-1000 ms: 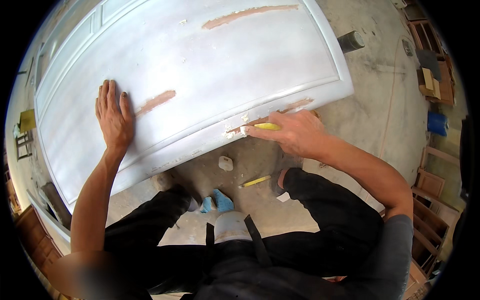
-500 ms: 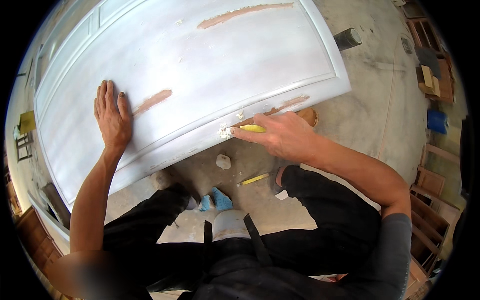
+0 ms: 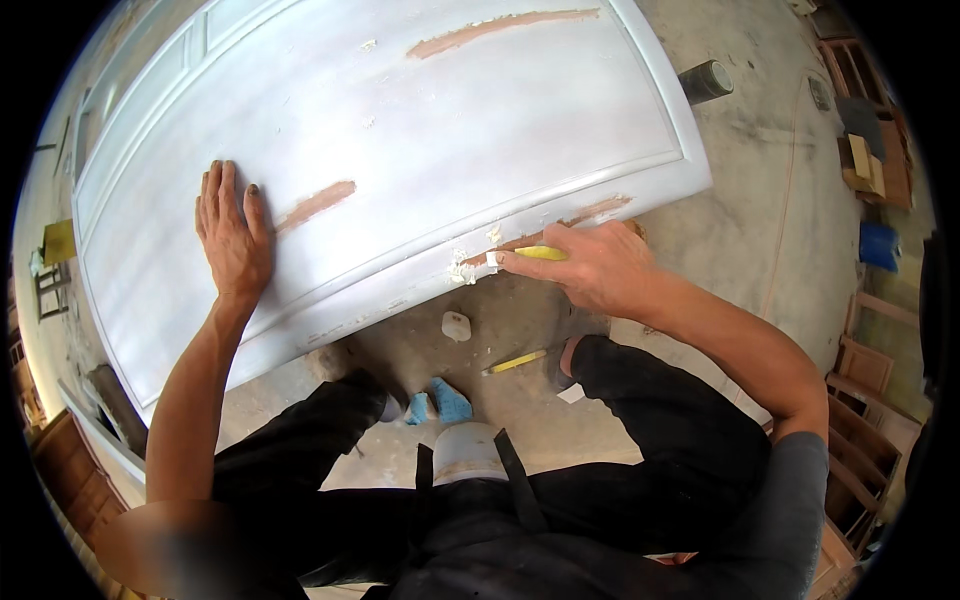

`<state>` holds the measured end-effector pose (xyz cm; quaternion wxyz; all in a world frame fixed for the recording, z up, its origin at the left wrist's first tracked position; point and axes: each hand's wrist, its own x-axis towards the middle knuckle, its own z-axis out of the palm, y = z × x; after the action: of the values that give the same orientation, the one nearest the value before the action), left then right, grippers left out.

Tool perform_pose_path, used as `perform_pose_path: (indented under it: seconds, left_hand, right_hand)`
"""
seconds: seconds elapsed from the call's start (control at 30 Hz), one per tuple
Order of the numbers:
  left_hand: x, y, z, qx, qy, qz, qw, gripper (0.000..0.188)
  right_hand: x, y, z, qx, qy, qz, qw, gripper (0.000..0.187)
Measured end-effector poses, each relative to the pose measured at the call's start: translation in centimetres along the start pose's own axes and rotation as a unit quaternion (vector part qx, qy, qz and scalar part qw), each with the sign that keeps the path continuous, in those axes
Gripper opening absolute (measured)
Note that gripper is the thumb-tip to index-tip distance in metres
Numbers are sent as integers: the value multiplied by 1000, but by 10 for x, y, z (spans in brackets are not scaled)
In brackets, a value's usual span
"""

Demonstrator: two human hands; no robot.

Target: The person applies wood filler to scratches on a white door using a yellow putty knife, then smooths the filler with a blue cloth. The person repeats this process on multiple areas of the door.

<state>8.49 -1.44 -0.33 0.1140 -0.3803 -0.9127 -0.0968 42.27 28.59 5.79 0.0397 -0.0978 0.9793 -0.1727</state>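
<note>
Over the grey concrete floor (image 3: 750, 220) lies a big, white-painted rectangular panel with moulded borders (image 3: 430, 140), taking up most of what I see in front of the seated person. The left hand (image 3: 235, 240) rests on it palm down, holding nothing, its fingers stretched away from the body. The right hand (image 3: 605, 268) sits well over to the other side, by the near border, closed around a tool. Under and beyond those knuckles, a long, narrow reddish-brown strip (image 3: 600, 207) runs along that border, its long axis slanting from lower left to upper right; the right hand is clearly the nearer one, the left well apart from it. The tool itself, a slim yellow-handled one with a small pale tip (image 3: 541, 253), lies nearly crosswise, its tip pointing left out of the grip to the strip's lower-left end. From here I can't tell how hard it presses. Smallest of all, the crumbly off-white flakes (image 3: 463, 271) gather just left of that tip, near the panel's edge.
</note>
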Motion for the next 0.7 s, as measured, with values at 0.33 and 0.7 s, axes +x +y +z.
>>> perform_pose_path:
  seconds: [0.33,0.7]
  left_hand:
    - [-1,-1,-1,0,4,-4,1000,55]
    - [0,2,2,4,2,-2,1000,55]
  right_hand:
    - [6,-1,-3,4,2,-8,1000,61]
    - [2,-7,-1,-7,19,-4,1000,68]
